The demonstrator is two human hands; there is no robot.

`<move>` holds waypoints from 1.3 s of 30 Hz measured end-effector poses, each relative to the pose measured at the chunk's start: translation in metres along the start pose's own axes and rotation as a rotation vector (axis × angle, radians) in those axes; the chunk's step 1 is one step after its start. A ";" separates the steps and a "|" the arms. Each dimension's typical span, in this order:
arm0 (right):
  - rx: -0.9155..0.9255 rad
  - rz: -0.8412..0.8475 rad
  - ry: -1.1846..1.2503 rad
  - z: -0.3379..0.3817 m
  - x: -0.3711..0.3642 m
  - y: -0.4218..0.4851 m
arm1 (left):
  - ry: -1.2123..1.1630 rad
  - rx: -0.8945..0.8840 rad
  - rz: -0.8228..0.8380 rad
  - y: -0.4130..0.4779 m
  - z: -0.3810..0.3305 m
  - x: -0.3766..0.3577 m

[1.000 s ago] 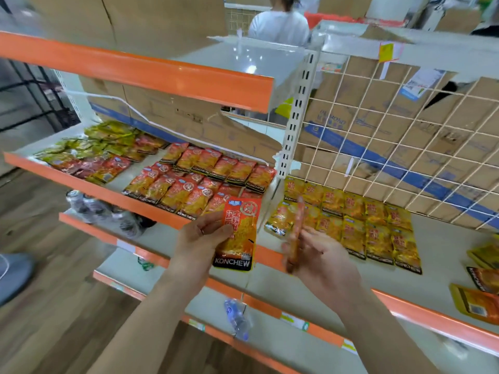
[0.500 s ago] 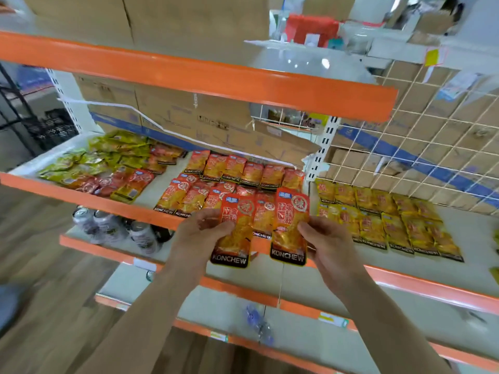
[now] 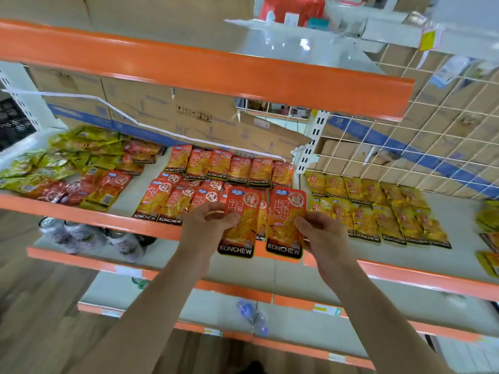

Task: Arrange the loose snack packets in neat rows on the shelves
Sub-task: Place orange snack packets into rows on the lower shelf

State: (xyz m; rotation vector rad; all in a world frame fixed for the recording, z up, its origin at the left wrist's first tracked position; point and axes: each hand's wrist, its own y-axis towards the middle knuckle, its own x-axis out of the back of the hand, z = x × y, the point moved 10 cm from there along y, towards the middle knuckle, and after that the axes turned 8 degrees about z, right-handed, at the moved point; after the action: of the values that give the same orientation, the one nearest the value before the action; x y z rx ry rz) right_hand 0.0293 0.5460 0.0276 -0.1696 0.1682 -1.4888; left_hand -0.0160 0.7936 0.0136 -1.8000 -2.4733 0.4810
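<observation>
Shelving unit, orange-edged shelves (image 3: 216, 74), several tiers. Cardboard boxes (image 3: 162, 112) stand behind the left bay; a white wire grid (image 3: 432, 136) backs the right bay.

Middle shelf, left end: loose pile (image 3: 67, 163) of green, yellow and red packets, overlapping and askew. Middle of the same shelf: red packets (image 3: 232, 168) in two flat rows, labels facing up. Right bay: yellow packets (image 3: 378, 209) in two tidy rows.

Shelf below, left: bottles (image 3: 81, 236) lying on their sides. Lower down, one small water bottle (image 3: 252, 317).

Left hand (image 3: 205, 220) grips a red packet (image 3: 239, 228) by its left edge, fingers curled round it. Right hand (image 3: 321, 233) pinches a second red packet (image 3: 286, 225) by its right edge. Both packets are upright, side by side, just over the front edge of the middle shelf, at the right end of the front red row.
</observation>
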 end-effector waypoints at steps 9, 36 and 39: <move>0.012 -0.036 -0.268 -0.004 0.011 0.062 | 0.235 -0.129 -0.042 0.050 -0.009 -0.018; 0.139 -0.046 -0.910 -0.028 -0.012 0.118 | 1.211 -0.265 0.077 0.130 0.014 -0.057; 0.080 -0.045 -1.048 -0.035 -0.014 0.122 | 1.311 -0.327 0.088 0.128 0.011 -0.060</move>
State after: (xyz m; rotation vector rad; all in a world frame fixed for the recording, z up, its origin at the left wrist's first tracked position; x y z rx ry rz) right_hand 0.1396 0.5688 -0.0333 -0.8579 -0.7387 -1.2788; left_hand 0.1190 0.7710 -0.0229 -1.4696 -1.5343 -0.8860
